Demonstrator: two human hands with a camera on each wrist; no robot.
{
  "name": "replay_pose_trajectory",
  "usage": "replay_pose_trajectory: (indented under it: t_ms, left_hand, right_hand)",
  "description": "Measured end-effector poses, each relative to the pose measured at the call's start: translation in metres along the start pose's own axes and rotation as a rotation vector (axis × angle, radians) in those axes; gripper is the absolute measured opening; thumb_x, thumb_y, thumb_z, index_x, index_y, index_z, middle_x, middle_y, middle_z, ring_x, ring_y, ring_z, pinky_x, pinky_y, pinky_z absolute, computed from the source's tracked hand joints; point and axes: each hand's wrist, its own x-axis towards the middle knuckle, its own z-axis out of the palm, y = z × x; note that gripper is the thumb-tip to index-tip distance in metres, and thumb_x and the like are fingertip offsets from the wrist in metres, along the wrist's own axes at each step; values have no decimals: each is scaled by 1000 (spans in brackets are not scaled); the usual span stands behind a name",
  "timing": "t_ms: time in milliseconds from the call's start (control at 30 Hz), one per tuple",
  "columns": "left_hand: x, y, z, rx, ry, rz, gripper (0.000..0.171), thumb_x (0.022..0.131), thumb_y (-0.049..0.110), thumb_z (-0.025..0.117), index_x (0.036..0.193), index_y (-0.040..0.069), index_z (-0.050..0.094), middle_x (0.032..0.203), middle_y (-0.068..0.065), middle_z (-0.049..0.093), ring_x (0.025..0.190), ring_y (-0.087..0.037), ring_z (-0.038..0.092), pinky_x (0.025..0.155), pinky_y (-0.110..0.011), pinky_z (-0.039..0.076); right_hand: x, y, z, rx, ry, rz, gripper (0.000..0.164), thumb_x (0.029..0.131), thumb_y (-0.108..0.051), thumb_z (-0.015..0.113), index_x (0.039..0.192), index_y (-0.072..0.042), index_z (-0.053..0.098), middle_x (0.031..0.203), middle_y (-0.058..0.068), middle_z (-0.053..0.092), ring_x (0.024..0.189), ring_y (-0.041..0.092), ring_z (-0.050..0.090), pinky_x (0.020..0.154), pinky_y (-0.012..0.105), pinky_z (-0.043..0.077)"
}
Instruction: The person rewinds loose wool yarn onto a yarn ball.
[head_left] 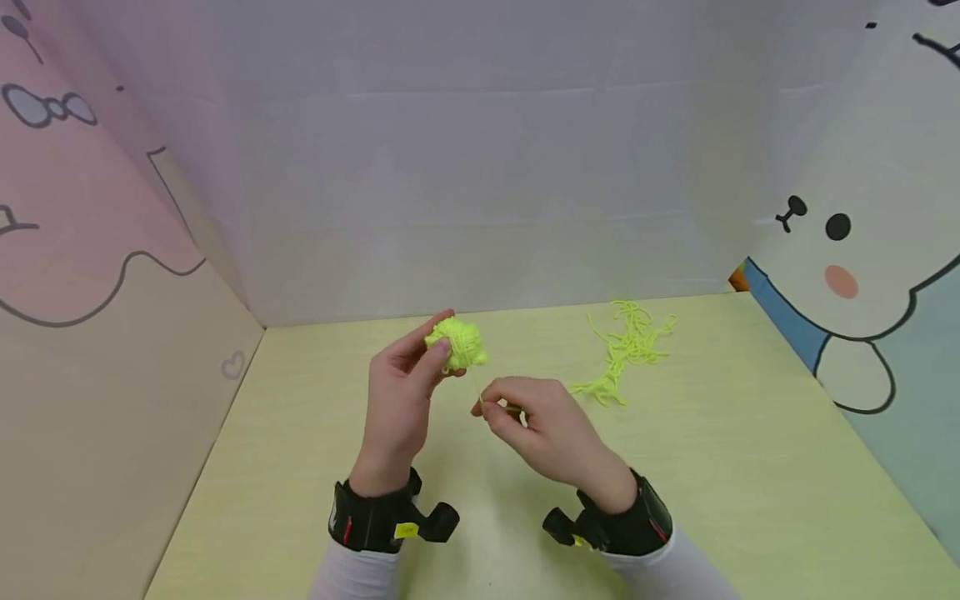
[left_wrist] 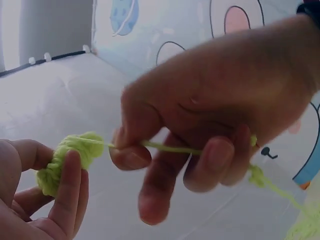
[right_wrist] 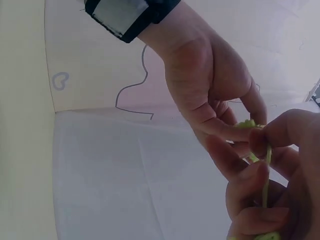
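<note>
In the head view, just left of centre, the left hand (head_left: pixel 399 392) grips a small ball of yarn (head_left: pixel 468 342), thumb on the near side and fingers behind. The ball sits near the middle of the frame, held up above the table (head_left: pixel 315 433). I'd judge it very light and soft, springy enough to give under a squeeze, and neither slippery nor breakable; a gentle hold round its sides should do, since a hard pinch might flatten it or push the loops out of line. To its right, a strand (head_left: pixel 477 385) runs down from the ball to the right hand (head_left: pixel 547 427), which pinches it between thumb and forefinger. The strand looks limp by nature and drawn straight here, best held close to the ball. Further right, towards the right of centre, a loose tangle of yarn (head_left: pixel 633 346) lies on the table; I'd expect it to snag if tugged in a hurry.

As for looks, the ball is bright yellow-green, lumpy, its windings crossing at several angles. In the left wrist view the strand crosses below the right palm, with a small clump of yarn (left_wrist: pixel 256 175) beyond the fingers. The tangle shares that colour, wavy and frayed into many thin ends.
</note>
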Motion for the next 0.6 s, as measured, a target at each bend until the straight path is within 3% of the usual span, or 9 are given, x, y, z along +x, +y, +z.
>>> replay_pose_trajectory:
  t_ms: [100,233,400,500,600]
  left_hand:
    - [1,3,-8,-62,-132,-102,35,107,5,59,139,-4,68,125,-9,72,90,-17,65,76,-26,58]
    - [3,4,-19,-24,-347,-193,31,105,7,60,132,1,75,123,-9,75,84,-17,63,66,-24,51]
    - [4,7,-25,106,-573,-192,33,105,6,61,135,-4,71,116,-15,74,81,-17,58,59,-23,41]
    - [5,8,-28,158,-651,-184,35,106,6,61,139,-1,70,109,-13,71,82,-17,55,62,-23,39]
    - [5,10,-30,213,-713,-178,38,107,5,60,145,3,67,106,-12,67,89,-21,56,72,-25,46]
  right_hand:
    - [1,5,-1,17,-29,62,23,105,-7,61,93,-20,75,89,-14,73,60,5,50,55,24,44]
    - [2,10,-6,33,-33,103,20,106,-9,62,96,-20,73,82,-15,66,59,10,49,54,25,41]
    - [1,11,-13,41,-45,134,13,108,-12,65,100,-18,73,83,-12,63,61,10,48,54,26,41]
    - [2,11,-15,43,-63,153,13,108,-14,65,98,-17,73,86,-11,66,61,9,48,55,27,43]
    - [3,12,-18,40,-80,188,12,108,-17,66,99,-17,74,87,-11,67,61,9,48,56,28,43]
